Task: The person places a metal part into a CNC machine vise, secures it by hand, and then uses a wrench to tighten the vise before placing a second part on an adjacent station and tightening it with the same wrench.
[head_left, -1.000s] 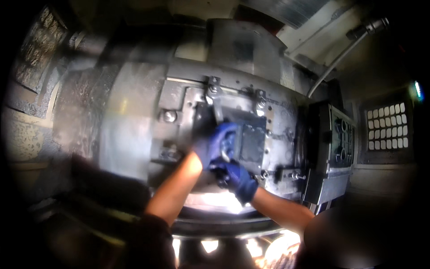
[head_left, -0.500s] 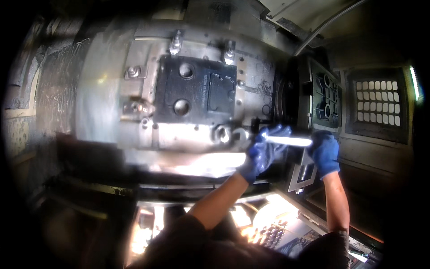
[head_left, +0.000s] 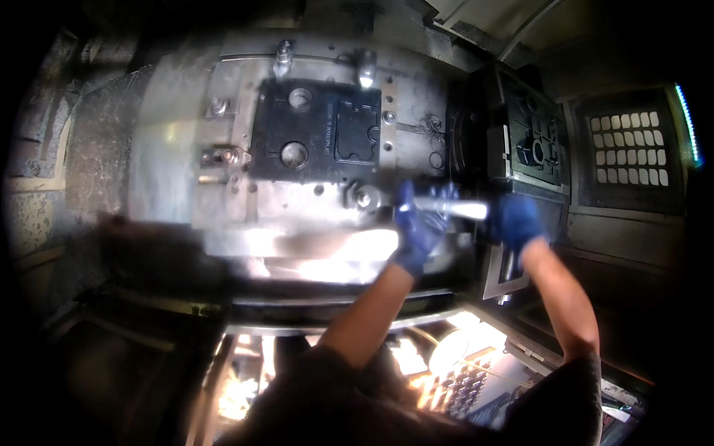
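Both my hands wear blue gloves and are on one long metal wrench (head_left: 468,209). My left hand (head_left: 420,227) is around its shaft, thumb upward, near the clamp nut (head_left: 364,197) at the plate's lower right. My right hand (head_left: 518,225), blurred by motion, is closed at the wrench's right end. The wrench's left end reaches the nut; blur hides how it sits there. Left of my hands lies a dark rectangular plate (head_left: 316,134) with two round holes and a recessed outline, fixed on a pale metal bed (head_left: 286,192).
Bolted clamps stand round the plate, one at the top (head_left: 283,58) and one at the left (head_left: 225,156). A dark ribbed mold block (head_left: 537,137) rises to the right, before a grated window (head_left: 628,149). Below runs a machine ledge (head_left: 349,325) with bright glare.
The wrench and both hands have shifted up and left in view, and its left end now meets the clamp nut. The view has shifted slightly too.
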Demonstrator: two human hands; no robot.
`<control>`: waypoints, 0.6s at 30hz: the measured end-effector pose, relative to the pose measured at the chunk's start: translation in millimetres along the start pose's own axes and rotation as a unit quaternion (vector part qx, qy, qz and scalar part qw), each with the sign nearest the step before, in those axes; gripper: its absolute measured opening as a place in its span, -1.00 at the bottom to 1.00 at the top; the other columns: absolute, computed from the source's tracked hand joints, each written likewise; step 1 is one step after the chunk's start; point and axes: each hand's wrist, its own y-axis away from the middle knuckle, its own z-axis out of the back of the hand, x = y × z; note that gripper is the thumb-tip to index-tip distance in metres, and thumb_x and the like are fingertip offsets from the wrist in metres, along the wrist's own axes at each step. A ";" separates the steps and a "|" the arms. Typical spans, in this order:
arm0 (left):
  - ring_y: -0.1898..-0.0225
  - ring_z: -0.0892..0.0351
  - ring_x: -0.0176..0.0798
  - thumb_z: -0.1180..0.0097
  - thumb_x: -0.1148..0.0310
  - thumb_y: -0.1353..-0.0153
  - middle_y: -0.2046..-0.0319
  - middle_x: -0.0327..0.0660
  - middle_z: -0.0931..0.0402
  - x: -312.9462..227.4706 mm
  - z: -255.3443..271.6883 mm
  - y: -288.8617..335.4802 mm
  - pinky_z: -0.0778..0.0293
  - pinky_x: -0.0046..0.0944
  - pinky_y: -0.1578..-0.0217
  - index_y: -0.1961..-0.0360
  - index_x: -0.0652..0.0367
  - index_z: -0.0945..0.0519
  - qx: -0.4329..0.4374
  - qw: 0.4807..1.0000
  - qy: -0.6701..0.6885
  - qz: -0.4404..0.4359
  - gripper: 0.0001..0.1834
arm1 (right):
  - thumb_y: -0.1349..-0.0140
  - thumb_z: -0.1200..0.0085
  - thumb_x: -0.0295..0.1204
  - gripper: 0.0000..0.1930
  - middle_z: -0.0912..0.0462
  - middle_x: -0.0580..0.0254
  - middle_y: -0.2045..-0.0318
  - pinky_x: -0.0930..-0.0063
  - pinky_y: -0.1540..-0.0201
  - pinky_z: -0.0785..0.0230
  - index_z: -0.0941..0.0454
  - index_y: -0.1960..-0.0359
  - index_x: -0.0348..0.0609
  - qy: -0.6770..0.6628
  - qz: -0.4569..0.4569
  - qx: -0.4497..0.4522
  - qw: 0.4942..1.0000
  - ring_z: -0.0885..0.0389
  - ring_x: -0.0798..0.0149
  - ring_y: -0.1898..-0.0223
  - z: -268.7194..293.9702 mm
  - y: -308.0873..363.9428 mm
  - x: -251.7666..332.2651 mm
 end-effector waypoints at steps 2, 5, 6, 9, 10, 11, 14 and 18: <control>0.18 -0.46 -0.09 -0.19 -0.05 -0.21 0.31 -0.20 -0.38 13.9 -18.9 32.8 -0.46 0.14 -0.09 0.31 -0.02 -0.44 -0.136 0.989 -0.011 0.051 -0.64 | -0.05 -0.22 0.00 -0.55 -0.70 0.00 0.31 0.14 0.21 -0.54 -0.65 0.13 -0.03 -0.127 0.010 0.084 0.988 -0.70 -0.02 0.32 -66.9 33.8 18.8; 0.22 -0.37 -0.18 -0.03 -0.07 -0.29 0.34 -0.24 -0.33 36.7 48.8 16.2 -0.41 0.02 0.05 0.34 -0.08 -0.43 0.086 0.982 -0.064 0.154 -0.68 | -0.29 -0.09 -0.23 -0.67 -0.70 -0.01 0.26 0.25 0.27 -0.58 -0.61 0.08 -0.23 -0.373 0.121 0.085 0.916 -0.71 0.14 0.22 -201.6 22.2 -5.5; 0.24 -0.35 -0.21 0.02 -0.08 -0.32 0.35 -0.25 -0.31 34.2 63.4 10.3 -0.40 -0.02 0.10 0.35 -0.09 -0.43 0.084 0.980 -0.094 0.157 -0.68 | -0.32 -0.06 -0.27 -0.69 -0.69 0.00 0.24 0.30 0.30 -0.58 -0.58 0.05 -0.24 -0.493 0.087 0.186 0.845 -0.71 0.19 0.23 -193.0 14.2 -3.7; 0.28 -0.28 -0.24 0.08 0.00 -0.37 0.38 -0.27 -0.26 34.1 50.9 22.9 -0.36 -0.06 0.11 0.27 -0.11 -0.47 -0.134 0.965 -0.142 0.172 -0.75 | -0.41 0.04 -0.35 -0.70 -0.67 0.01 0.19 0.45 0.37 -0.58 -0.50 -0.06 -0.26 -0.510 0.020 0.403 0.760 -0.71 0.31 0.28 -133.7 17.6 9.2; 0.29 -0.27 -0.24 0.08 0.04 -0.37 0.38 -0.28 -0.25 34.8 53.4 29.5 -0.36 -0.07 0.11 0.23 -0.11 -0.48 -0.152 0.962 -0.148 0.175 -0.78 | -0.33 -0.03 -0.45 -0.73 -0.67 -0.02 0.23 0.45 0.38 -0.58 -0.52 0.00 -0.31 -0.624 0.019 0.381 0.682 -0.69 0.28 0.30 -171.4 24.2 24.5; 0.19 -0.26 -0.22 0.06 0.06 -0.37 0.29 -0.26 -0.28 28.3 59.0 38.8 -0.36 -0.06 0.06 0.16 -0.09 -0.47 -0.163 0.956 -0.159 0.187 -0.77 | -0.34 -0.03 -0.41 -0.71 -0.65 0.00 0.22 0.45 0.38 -0.55 -0.50 -0.03 -0.29 -0.651 0.026 0.345 0.675 -0.67 0.28 0.31 -205.8 40.0 36.9; -0.12 -0.25 -0.15 0.01 0.11 -0.34 0.02 -0.21 -0.35 -40.2 58.6 92.2 -0.37 -0.05 -0.08 -0.04 -0.01 -0.44 -0.207 0.913 -0.255 0.243 -0.67 | -0.36 -0.01 -0.29 -0.63 -0.60 0.07 0.18 0.43 0.37 -0.49 -0.45 -0.11 -0.23 -0.665 0.181 0.109 0.716 -0.59 0.28 0.32 -214.2 77.3 150.1; -0.24 -0.37 -0.09 0.00 0.16 -0.35 -0.13 -0.13 -0.44 -63.1 91.1 105.4 -0.42 -0.06 -0.14 -0.13 0.08 -0.46 -0.131 0.866 -0.391 0.284 -0.60 | -0.37 0.02 -0.24 -0.55 -0.52 0.03 0.00 0.34 0.13 -0.48 -0.35 -0.24 -0.14 -0.668 0.212 0.110 0.705 -0.54 0.26 0.10 -196.6 98.5 180.5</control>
